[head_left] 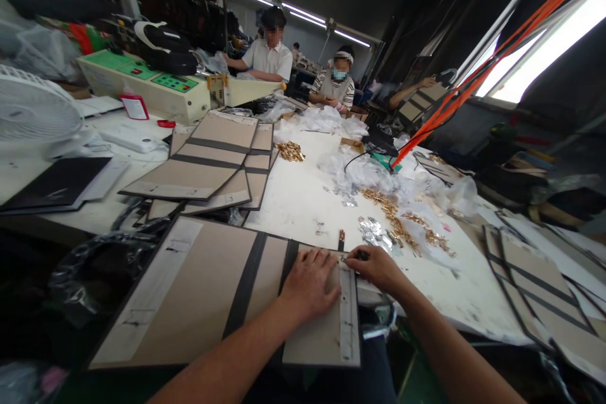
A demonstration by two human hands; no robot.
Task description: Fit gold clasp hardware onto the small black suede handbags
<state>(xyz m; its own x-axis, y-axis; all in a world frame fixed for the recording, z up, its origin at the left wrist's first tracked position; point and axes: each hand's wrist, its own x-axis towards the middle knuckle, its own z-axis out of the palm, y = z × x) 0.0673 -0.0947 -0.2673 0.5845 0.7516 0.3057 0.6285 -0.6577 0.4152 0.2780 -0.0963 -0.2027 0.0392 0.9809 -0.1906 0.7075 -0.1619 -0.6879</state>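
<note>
A large beige board panel [199, 284] with black cross strips and whitish end strips lies in front of me, overhanging the table's near edge. My left hand [310, 284] rests flat on its right part with the fingers stretched out. At the panel's upper right corner, my right hand [374, 267] is closed in a pinch; whatever sits between its fingertips is too small to name. Just beyond the corner stands a small copper-coloured piece with a dark top [341, 240]. Silver metal plates [376, 231] and gold metal pieces [392, 218] lie scattered past my right hand.
Stacked board panels [213, 151] lie at the left, and more panels [534, 278] at the right. Behind them are a machine with green control panels [146, 82], a fan [35, 104] and plastic bags [326, 120]. Orange cables [478, 82] hang at the right. Several people work farther back.
</note>
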